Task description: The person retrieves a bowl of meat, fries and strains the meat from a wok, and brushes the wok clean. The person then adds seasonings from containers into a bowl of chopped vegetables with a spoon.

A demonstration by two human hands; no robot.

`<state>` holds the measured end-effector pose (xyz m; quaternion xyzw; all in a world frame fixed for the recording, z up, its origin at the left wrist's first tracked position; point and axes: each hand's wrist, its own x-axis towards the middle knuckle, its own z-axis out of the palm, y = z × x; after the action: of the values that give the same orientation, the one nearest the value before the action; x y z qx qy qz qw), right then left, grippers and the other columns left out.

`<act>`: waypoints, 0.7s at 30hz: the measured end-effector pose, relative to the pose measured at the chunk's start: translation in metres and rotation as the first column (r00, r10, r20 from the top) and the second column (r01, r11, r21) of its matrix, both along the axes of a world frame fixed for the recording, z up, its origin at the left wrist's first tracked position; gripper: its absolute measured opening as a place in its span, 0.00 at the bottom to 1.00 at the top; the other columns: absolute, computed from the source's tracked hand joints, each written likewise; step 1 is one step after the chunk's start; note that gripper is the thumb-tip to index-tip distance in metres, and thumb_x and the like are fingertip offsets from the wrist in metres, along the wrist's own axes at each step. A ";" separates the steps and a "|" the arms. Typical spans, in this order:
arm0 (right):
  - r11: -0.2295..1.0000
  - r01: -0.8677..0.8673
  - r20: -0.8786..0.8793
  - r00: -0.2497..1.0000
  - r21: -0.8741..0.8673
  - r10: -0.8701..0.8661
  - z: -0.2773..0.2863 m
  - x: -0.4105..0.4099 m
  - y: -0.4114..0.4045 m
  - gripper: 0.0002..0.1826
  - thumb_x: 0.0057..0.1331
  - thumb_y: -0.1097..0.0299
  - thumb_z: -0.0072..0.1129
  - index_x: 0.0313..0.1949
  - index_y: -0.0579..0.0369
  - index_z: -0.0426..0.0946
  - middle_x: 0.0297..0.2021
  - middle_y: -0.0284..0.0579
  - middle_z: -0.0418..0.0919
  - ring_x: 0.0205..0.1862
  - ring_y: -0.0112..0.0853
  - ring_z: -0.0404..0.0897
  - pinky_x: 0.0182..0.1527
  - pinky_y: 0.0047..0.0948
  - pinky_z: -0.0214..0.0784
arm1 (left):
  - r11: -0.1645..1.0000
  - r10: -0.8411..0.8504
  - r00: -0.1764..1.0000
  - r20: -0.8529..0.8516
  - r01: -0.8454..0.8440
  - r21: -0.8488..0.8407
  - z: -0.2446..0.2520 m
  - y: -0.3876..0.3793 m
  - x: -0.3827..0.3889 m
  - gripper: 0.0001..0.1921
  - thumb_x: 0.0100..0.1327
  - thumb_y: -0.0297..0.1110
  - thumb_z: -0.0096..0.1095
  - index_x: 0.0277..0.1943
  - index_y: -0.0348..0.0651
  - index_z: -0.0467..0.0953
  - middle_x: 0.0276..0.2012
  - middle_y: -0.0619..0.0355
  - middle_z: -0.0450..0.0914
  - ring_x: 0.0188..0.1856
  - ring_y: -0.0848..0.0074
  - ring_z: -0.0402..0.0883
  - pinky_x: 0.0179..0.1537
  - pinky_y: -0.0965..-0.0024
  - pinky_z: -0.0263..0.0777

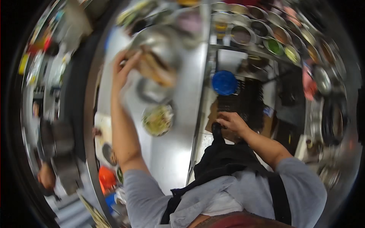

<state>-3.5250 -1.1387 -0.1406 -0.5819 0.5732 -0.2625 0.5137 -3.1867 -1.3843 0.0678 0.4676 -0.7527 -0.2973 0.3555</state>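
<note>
My left hand (pixel 125 65) reaches over a steel counter (pixel 171 154) on the left. Its fingers grip one end of a long tan-brown object (pixel 156 68), too blurred to name exactly. Behind that object is a large steel mixing bowl (pixel 159 37). Below it on the counter sits a smaller metal bowl (pixel 154 89), partly covered. Closer to me stands a round bowl of shredded pale-green and white vegetables (pixel 157 119). My right hand (pixel 232 122) hangs above the floor, loosely curled, with nothing visible in it.
Several round metal containers of ingredients (pixel 242 35) line the rack at upper right. Beneath them is a blue round lid or tub (pixel 224 82). A black shoe (pixel 216 131) shows below my right hand. An orange-red container (pixel 107 176) stands at lower left.
</note>
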 end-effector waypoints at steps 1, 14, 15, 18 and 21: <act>0.994 0.112 -0.023 0.993 0.010 -0.112 0.005 -0.026 0.018 0.22 0.60 0.57 0.60 0.48 0.61 0.75 0.29 0.50 0.81 0.28 0.36 0.80 0.35 0.31 0.73 | 0.999 -0.031 0.999 -0.035 0.031 0.012 0.007 0.010 -0.037 0.07 0.63 0.33 0.60 0.38 0.37 0.76 0.33 0.63 0.76 0.38 0.83 0.73 0.41 0.77 0.66; -0.625 0.740 0.224 -0.584 -0.248 -0.780 0.057 -0.369 0.313 0.21 0.65 0.52 0.53 0.41 0.62 0.76 0.28 0.39 0.76 0.30 0.24 0.74 0.32 0.24 0.67 | 0.709 -0.699 0.701 0.143 0.705 0.008 0.061 0.099 -0.401 0.04 0.60 0.26 0.59 0.37 0.35 0.74 0.28 0.63 0.72 0.28 0.86 0.68 0.30 0.80 0.62; -0.686 0.702 0.351 -0.603 -0.194 -0.717 0.058 -0.397 0.323 0.24 0.64 0.50 0.54 0.44 0.62 0.75 0.31 0.40 0.76 0.33 0.25 0.75 0.34 0.25 0.68 | 0.686 -0.720 0.678 0.151 0.728 0.002 0.067 0.112 -0.435 0.05 0.60 0.26 0.59 0.37 0.35 0.74 0.28 0.63 0.73 0.28 0.86 0.68 0.30 0.81 0.62; -0.551 0.825 0.496 -0.535 0.129 -0.684 0.059 -0.478 0.334 0.31 0.60 0.52 0.60 0.52 0.66 0.66 0.45 0.51 0.72 0.34 0.38 0.78 0.32 0.30 0.73 | 0.563 -0.797 0.562 0.223 0.824 -0.065 0.077 0.136 -0.532 0.06 0.62 0.30 0.58 0.36 0.37 0.74 0.30 0.62 0.75 0.34 0.82 0.72 0.38 0.77 0.65; -0.427 0.857 0.589 -0.510 0.288 -0.627 0.050 -0.532 0.315 0.17 0.59 0.66 0.59 0.42 0.68 0.70 0.38 0.53 0.75 0.26 0.39 0.79 0.22 0.27 0.70 | 0.468 -0.881 0.470 0.050 0.883 -0.038 0.062 0.149 -0.629 0.07 0.62 0.32 0.59 0.37 0.37 0.75 0.31 0.61 0.76 0.34 0.82 0.72 0.39 0.76 0.65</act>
<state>-4.0570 -0.8237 -0.0905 0.1789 0.5369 -0.8220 0.0639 -3.8158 -1.2351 0.1300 0.0060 -0.8984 -0.4103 0.1566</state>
